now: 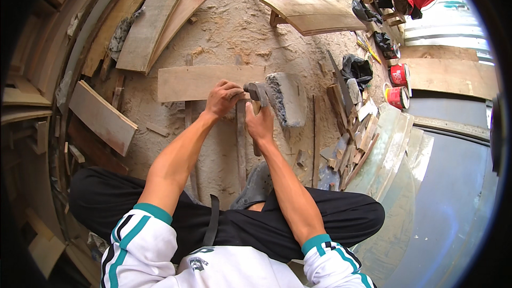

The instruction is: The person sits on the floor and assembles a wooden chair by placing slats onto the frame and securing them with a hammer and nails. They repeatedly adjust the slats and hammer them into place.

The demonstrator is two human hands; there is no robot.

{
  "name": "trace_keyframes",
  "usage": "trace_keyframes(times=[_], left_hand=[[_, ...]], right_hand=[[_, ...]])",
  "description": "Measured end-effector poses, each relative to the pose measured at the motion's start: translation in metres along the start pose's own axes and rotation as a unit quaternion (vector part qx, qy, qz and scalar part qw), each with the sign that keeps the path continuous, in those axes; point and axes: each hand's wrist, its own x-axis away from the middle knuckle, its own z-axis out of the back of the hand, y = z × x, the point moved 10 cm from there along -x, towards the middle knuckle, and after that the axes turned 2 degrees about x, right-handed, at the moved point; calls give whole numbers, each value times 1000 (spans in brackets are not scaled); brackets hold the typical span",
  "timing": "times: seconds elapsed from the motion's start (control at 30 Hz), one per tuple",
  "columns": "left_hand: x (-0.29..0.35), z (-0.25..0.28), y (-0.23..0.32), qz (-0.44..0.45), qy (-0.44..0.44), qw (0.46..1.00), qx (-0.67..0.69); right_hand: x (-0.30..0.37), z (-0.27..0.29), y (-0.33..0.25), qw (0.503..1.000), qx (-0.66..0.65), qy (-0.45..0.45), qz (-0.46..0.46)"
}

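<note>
1. A workshop floor [150, 101], dusty and strewn with offcuts, spreads beneath a seated person at work.
2. A pale plank [184, 84], the piece in hand, lies crosswise on two narrow wooden strips [241, 146] — laid in place, though whether it is fastened cannot be told.
3. The strips' nearer lengths carry no other board, so the work looks to be at an early stage, with much apparently left.
4. A rough concrete block [292, 100] sits just right of the plank.
5. A hammer [261, 94] is held at the plank's right end, the right hand [260, 122] wrapped firmly round it.
6. The left hand [223, 100] bends over the plank, fingers curled beside the hammer's head — how tightly, or around what, is hidden.
</note>
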Motion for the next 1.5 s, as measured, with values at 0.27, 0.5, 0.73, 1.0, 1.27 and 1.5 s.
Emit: trace_keyframes(times=[0.27, 0.5, 0.73, 1.0, 1.27, 1.5], left_hand=[[-16, 6, -2, 6, -54, 998, 24], [-54, 41, -50, 72, 49, 961, -262], [-53, 15, -75, 193, -131, 938, -257], [-52, 16, -78, 207, -140, 936, -249], [-53, 15, -77, 205, -137, 935, -255], [-52, 17, -78, 204, -139, 931, -268]], right_hand=[[-5, 0, 6, 998, -21, 13, 51], [-9, 3, -3, 1000, -8, -18, -7], [-4, 9, -16, 995, -4, 42, 91], [-3, 11, -30, 999, 43, -24, 7], [-3, -12, -3, 979, 97, -136, -113], [1, 10, -17, 996, 65, -27, -51]])
